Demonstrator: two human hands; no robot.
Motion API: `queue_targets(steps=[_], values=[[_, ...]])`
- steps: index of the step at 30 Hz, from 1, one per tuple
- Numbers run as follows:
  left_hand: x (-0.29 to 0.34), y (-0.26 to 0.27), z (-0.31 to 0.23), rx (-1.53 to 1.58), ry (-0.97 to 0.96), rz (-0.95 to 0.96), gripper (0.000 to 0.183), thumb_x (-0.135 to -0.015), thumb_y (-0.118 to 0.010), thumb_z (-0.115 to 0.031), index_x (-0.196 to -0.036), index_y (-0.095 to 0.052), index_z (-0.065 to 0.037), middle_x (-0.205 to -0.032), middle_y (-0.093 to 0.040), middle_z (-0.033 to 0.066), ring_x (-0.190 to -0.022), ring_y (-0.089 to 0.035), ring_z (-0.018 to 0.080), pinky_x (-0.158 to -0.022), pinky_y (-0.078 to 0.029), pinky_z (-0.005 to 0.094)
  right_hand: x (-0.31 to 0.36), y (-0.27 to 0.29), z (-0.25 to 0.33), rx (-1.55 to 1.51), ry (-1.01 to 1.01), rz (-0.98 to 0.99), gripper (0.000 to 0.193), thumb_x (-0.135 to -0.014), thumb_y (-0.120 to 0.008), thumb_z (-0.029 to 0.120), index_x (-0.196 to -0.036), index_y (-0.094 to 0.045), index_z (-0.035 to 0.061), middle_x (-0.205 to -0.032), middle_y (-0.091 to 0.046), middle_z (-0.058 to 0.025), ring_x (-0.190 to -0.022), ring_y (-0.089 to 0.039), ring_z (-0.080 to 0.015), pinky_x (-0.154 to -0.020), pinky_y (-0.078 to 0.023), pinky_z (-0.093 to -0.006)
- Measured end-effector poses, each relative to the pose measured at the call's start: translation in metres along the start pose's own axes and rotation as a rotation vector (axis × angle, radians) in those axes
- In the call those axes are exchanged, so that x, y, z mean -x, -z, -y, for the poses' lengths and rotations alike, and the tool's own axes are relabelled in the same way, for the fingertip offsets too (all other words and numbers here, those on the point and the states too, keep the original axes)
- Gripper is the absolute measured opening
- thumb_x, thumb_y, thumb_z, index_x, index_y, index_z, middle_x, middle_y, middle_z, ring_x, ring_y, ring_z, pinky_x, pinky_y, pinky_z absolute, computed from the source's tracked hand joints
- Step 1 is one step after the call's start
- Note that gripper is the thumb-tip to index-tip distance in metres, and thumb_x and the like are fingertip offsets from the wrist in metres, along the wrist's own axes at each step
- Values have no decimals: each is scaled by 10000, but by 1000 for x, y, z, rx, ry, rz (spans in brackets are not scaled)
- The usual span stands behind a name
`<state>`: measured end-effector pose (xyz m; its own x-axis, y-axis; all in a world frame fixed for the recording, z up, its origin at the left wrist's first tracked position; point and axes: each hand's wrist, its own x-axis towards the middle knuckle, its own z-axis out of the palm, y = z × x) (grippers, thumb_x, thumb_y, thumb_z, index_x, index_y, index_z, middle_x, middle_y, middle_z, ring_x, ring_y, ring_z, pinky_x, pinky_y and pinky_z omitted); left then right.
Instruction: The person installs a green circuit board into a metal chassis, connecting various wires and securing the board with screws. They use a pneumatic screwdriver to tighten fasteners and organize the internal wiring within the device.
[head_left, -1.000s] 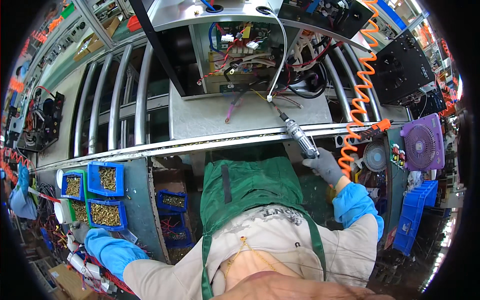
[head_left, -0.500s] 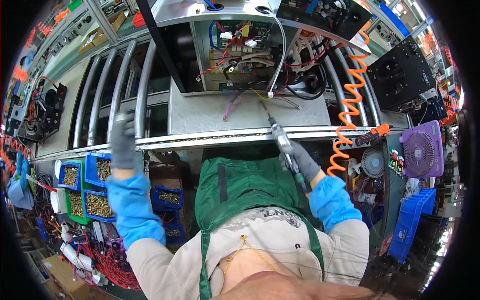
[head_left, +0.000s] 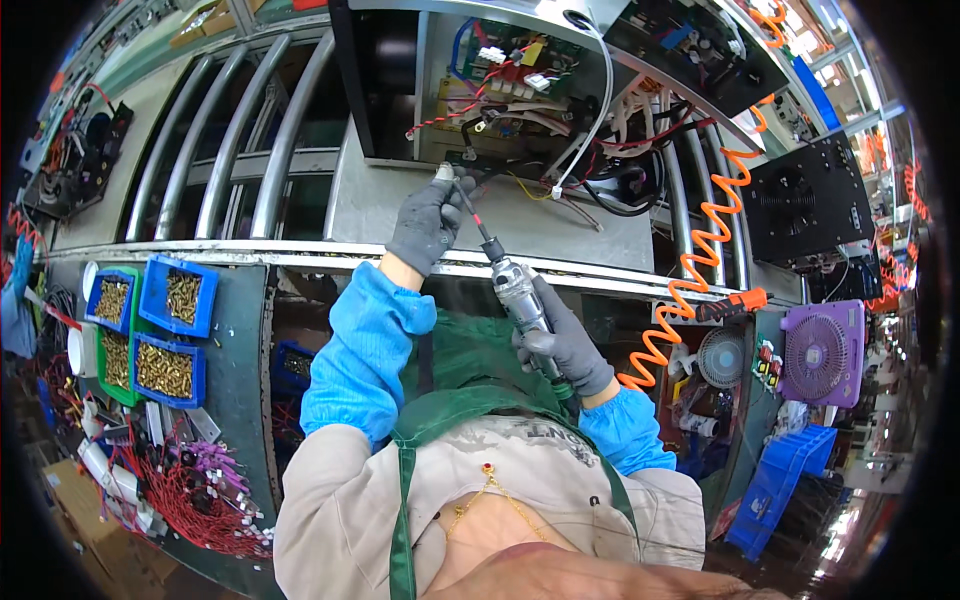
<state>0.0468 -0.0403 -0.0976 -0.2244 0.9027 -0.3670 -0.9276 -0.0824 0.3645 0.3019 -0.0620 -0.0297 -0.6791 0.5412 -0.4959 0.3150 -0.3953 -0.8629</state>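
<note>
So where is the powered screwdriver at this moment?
In the head view the powered screwdriver is at centre, gripped by the right hand; its bit points up to the left hand, just below the open metal chassis.

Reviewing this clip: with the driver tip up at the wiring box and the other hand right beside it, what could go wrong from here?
1. The left hand pinches something small right at the tip of the power screwdriver; a slip could jab the gloved fingers.
2. Loose red and black wires hang close to the tip and might snag or get nicked.
3. The orange coiled hose trails from the right hand and could tug the tool off line.
</note>
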Motion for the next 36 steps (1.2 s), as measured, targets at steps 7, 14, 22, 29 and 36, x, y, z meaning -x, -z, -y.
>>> queue_targets(steps=[7, 14, 22, 29, 36], values=[[-1, 1, -8, -257, -155, -78, 224, -925, -614, -274, -956, -609, -53, -806, -642, 60, -529, -488, 15, -393, -370, 113, -3, -4, 4, 4, -7, 7, 1091, -610, -755, 401, -1503, -181, 154, -877, -566, -104, -648, -595, -155, -536, -518, -281], [-3, 2, -31, -752, -284, 126, 243, -933, -595, -271, -924, -632, -31, -724, -644, 30, -516, -506, 26, -452, -405, 163, -1, -1, 3, -105, -9, 42, 1048, -632, -740, 380, -1497, -196, 148, -850, -577, -89, -602, -590, -150, -503, -508, -279], [1, -11, -35, -814, -242, 236, 260, -941, -575, -266, -966, -647, -17, -788, -677, 35, -533, -515, 29, -467, -413, 167, -11, 4, -24, -736, 108, 373, 1008, -727, -729, 311, -1508, -101, 197, -943, -596, -185, -544, -616, -227, -447, -543, -309], [14, -41, -23, -444, -242, 197, 277, -942, -573, -274, -1030, -628, -17, -835, -669, 33, -540, -474, 34, -509, -415, 167, -10, 3, -20, -676, 246, 252, 1114, -686, -788, 347, -1508, -39, 281, -852, -574, -192, -509, -598, -243, -402, -526, -332], [-50, -42, -22, -670, -437, 33, 274, -906, -556, -310, -800, -627, -67, -663, -567, 8, -523, -460, 106, -512, -405, 266, -26, 0, 21, -559, 430, 130, 975, -735, -754, 280, -1492, -139, 298, -903, -554, -200, -539, -602, -231, -424, -543, -322]])
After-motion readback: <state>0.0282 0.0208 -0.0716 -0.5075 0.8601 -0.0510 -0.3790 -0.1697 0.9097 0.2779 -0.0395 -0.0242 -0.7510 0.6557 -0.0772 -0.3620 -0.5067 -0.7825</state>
